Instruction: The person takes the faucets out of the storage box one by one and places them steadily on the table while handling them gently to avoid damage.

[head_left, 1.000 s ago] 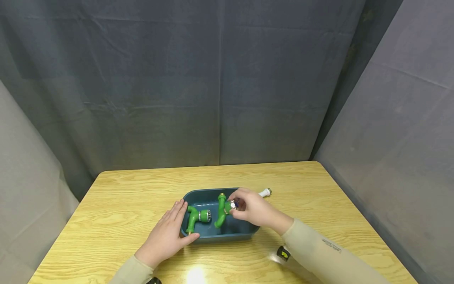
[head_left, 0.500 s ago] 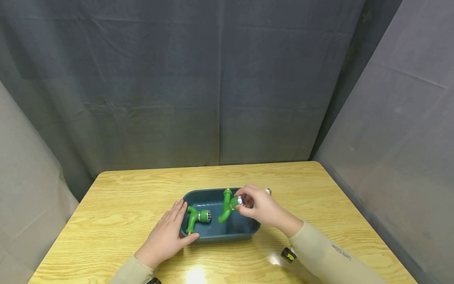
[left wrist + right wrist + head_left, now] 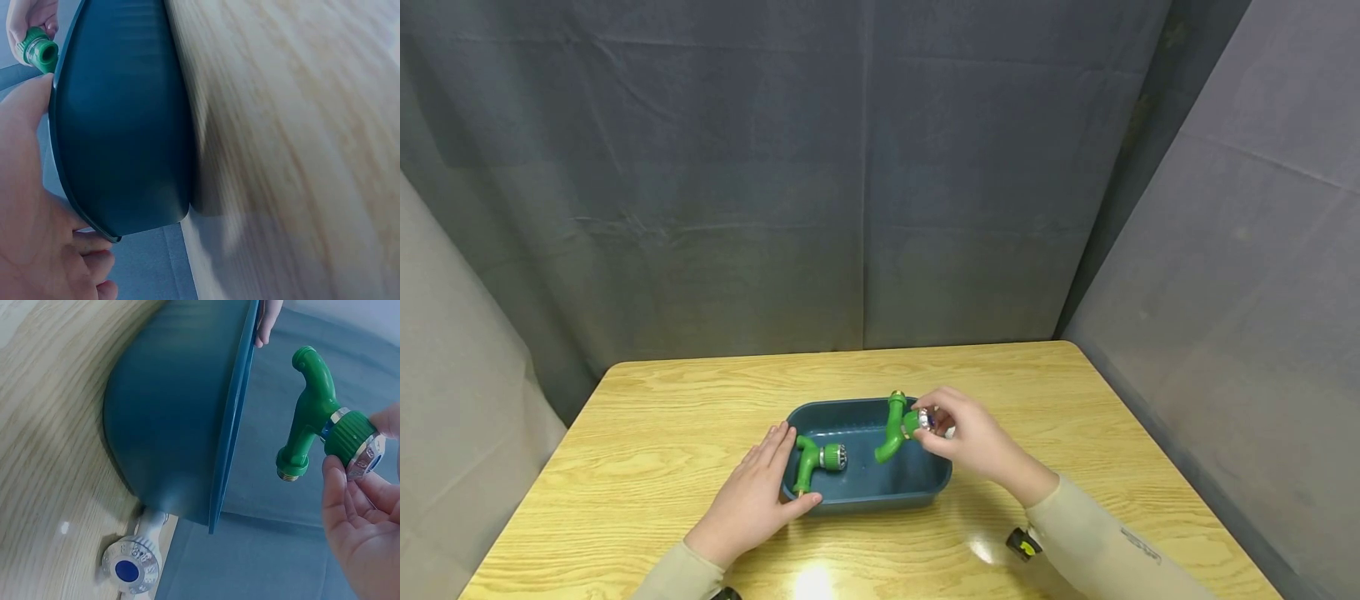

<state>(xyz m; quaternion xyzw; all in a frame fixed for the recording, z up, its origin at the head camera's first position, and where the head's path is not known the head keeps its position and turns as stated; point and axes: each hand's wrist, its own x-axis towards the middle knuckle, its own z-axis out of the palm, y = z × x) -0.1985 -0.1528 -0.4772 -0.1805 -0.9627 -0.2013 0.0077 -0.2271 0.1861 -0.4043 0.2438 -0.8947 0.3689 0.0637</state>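
Note:
My right hand (image 3: 973,437) pinches a green faucet (image 3: 892,431) by its round, silver-capped handle. The faucet hangs over the right part of a dark blue plastic bin (image 3: 865,505); the right wrist view shows its spout and brass-threaded inlet apart from the bin. A second green faucet (image 3: 809,462) lies inside the bin at the left. My left hand (image 3: 752,500) rests on the bin's left end, fingers extended, with the thumb on the front rim. In the right wrist view, a white faucet (image 3: 132,562) with a blue-centred knob lies on the table beside the bin.
The bin stands on a wood-grain table (image 3: 685,417). Grey cloth (image 3: 737,208) hangs behind the table, and pale cloth sheets flank it at left and right.
My right hand has lifted the green faucet and moved it right and away from me, toward the bin's right end. The left hand and the other green faucet have stayed put.

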